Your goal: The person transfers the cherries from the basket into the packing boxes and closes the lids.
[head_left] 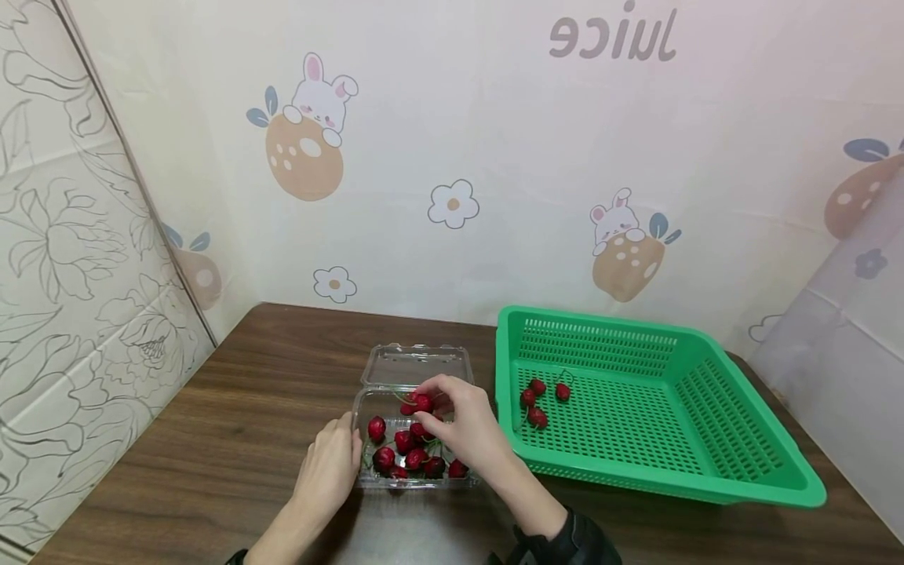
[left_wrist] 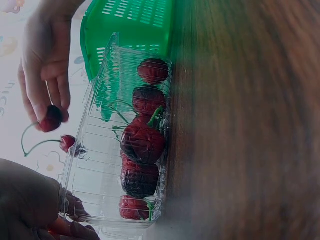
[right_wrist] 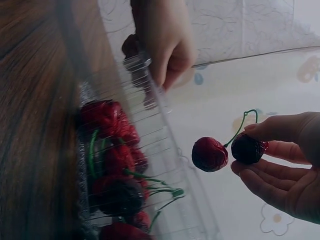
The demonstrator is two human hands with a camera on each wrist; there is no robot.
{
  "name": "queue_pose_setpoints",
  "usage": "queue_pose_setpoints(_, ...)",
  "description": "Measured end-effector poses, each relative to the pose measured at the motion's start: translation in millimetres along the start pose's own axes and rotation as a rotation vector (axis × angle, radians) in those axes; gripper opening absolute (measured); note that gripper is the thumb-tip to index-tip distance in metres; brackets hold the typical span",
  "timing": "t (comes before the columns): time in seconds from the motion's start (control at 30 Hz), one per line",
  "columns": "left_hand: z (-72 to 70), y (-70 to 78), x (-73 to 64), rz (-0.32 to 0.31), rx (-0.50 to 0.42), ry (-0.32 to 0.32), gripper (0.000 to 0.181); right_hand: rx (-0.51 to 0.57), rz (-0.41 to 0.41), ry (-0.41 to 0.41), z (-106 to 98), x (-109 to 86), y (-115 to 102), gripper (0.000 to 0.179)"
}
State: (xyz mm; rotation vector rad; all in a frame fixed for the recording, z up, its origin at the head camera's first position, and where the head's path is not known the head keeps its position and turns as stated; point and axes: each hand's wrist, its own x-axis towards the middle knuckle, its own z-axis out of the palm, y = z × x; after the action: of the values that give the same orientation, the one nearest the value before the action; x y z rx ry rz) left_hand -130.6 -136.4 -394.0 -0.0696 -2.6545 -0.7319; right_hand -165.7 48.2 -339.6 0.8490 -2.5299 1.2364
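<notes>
A clear plastic clamshell box (head_left: 417, 484) sits on the table with its lid (head_left: 418, 366) folded back, and several dark red cherries (head_left: 415, 458) lie inside. My left hand (head_left: 328, 463) holds the box's left wall at the rim, thumb inside in the right wrist view. Above the box, my right hand (head_left: 462, 420) pinches one cherry (right_wrist: 248, 148) of a joined pair between thumb and fingers. The other cherry (right_wrist: 210, 154) of that pair hangs free on its green stem. In the left wrist view the pair is above the rim, apart from the cherries below.
To the right stands a green plastic basket (head_left: 664, 486) with perforated walls. Several cherries (head_left: 538, 417) lie in its left part. The brown wooden table (head_left: 233, 408) extends left of the box, and a printed wall covering (head_left: 452, 267) rises behind.
</notes>
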Motion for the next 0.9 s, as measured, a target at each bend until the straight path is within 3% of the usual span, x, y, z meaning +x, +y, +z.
queue_pose_setpoints(0.3, -0.3, 0.5, 0.5, -0.003, -0.001, 0.004, 0.006, -0.037, -0.036, -0.021, 15.0, 7.4, 12.4, 0.020)
queue_pose_setpoints(0.57, -2.1, 1.1, -0.3, 0.031, 0.001, 0.023, 0.003, -0.092, -0.007, -0.065, 26.1, 11.8, 17.7, 0.019)
queue_pose_setpoints(0.9, -2.1, 1.4, -1.0, 0.022, 0.007, 0.018, 0.004, -0.165, 0.013, -0.132, 35.7, 12.3, 19.4, 0.018)
